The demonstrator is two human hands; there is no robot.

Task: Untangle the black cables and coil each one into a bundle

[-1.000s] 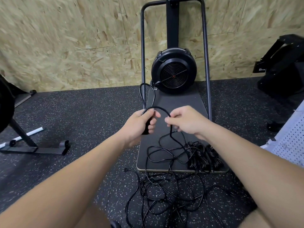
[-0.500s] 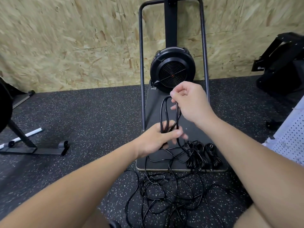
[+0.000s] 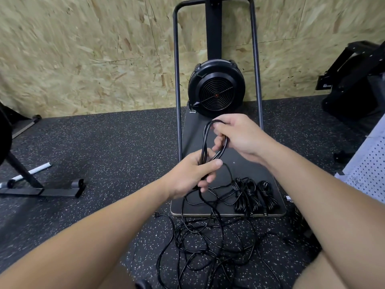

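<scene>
Coil in progress: my left hand [image 3: 192, 176] grips the loops' [image 3: 210, 140] base, right hand [image 3: 239, 136] pinches their top; lay each turn flat, even length.

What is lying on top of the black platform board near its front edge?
Finished cable bundles lie on the platform board, with loose cable strands. The right forearm hides the board's right edge.

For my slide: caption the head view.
Both hands, left and right, coil a black cable above finished bundles.
</scene>
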